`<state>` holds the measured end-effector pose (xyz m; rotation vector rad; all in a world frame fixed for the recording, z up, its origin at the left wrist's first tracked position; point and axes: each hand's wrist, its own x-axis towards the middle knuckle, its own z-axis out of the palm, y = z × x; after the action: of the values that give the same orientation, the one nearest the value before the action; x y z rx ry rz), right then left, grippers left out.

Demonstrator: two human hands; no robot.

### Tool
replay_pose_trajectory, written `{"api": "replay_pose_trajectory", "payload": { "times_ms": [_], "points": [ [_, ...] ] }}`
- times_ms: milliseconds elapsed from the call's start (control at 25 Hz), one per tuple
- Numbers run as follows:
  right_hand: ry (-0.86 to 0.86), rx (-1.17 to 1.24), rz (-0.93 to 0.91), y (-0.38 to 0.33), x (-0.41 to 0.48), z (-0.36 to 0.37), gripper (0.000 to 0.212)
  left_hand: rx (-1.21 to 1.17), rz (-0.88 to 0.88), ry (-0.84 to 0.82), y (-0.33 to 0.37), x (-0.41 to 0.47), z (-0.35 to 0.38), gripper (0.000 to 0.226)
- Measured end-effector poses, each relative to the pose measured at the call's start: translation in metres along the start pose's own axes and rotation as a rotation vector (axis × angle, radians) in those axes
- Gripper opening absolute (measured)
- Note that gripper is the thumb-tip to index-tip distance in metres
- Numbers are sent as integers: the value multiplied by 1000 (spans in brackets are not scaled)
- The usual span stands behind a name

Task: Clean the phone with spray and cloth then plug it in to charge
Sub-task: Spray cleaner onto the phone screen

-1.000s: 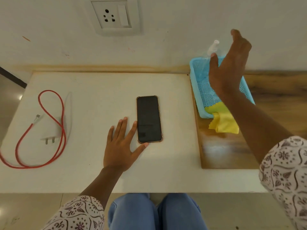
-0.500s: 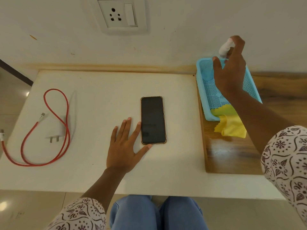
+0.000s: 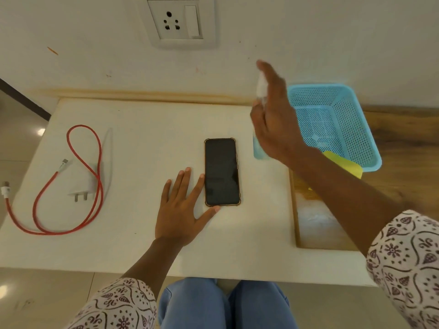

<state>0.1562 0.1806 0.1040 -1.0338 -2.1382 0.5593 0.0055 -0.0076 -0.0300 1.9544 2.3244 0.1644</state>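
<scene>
A black phone (image 3: 221, 172) lies face up in the middle of the white table (image 3: 142, 129). My left hand (image 3: 181, 208) rests flat on the table beside it, thumb touching its lower left corner. My right hand (image 3: 273, 119) holds a small spray bottle (image 3: 258, 148) with pale blue liquid and a white nozzle, upright just right of the phone's top end. A yellow cloth (image 3: 344, 163) hangs over the near rim of the blue basket (image 3: 356, 129), partly hidden by my forearm. A red charging cable (image 3: 78, 181) and white adapter (image 3: 84, 186) lie at the left.
A wall socket with switch (image 3: 177, 22) sits above the table's back edge. The basket stands on a wooden surface (image 3: 403, 143) at the right. The cable's loose end (image 3: 6, 189) hangs near the table's left edge. My knees in jeans (image 3: 223, 305) are under the front edge.
My right hand took the spray bottle out of the blue basket and carried it left toward the phone. My left hand stayed flat beside the phone.
</scene>
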Motion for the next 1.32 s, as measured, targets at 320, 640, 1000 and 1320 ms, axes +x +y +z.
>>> {"api": "replay_pose_trajectory", "payload": {
  "times_ms": [320,640,1000,1320],
  "points": [
    [-577,-584,-44,28,-15,36,73,-7,6,5,-1,-1,-4,80],
    [-641,-670,-180,32,-12,51,71,-8,-1,-6,-2,0,-2,79],
    [-576,-816,-309,31,-7,30,57,-29,-9,-16,-1,-1,-6,80],
    [-519,-883,-417,16,-7,20,65,-46,-3,-26,-1,-2,-7,82]
  ]
}}
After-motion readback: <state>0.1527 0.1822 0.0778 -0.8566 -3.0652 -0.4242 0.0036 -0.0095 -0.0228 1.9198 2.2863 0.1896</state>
